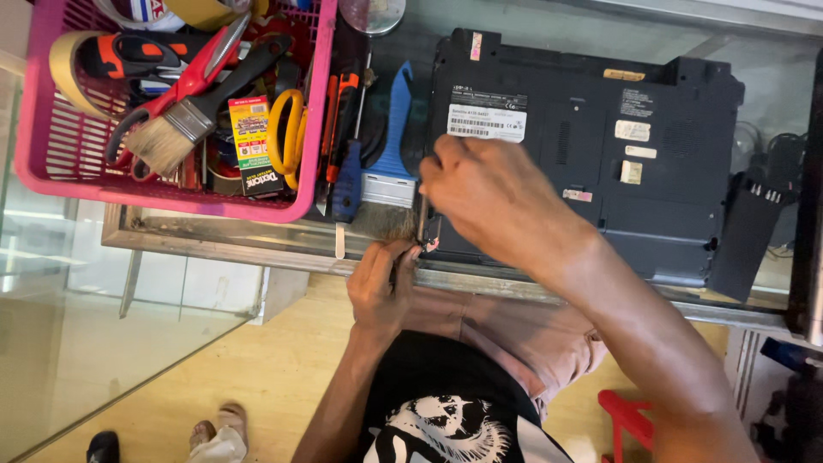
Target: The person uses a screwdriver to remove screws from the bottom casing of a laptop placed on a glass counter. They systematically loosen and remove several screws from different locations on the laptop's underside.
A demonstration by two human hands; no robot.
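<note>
Laptop (591, 163) upside down on glass counter (257, 244), near corner under both hands, left hand (383, 283) pinched shut at that edge, right hand (489, 193) closed around thin screwdriver (422, 219), beyond, blue scraper (394, 146), pink basket (51, 184) holding paintbrush (184, 120), scissors (184, 81).

One upturned black laptop (591, 154), one pink basket (313, 129), one paintbrush (184, 120), one blue scraper (394, 146), one detached battery (744, 236) and two hands.
</note>
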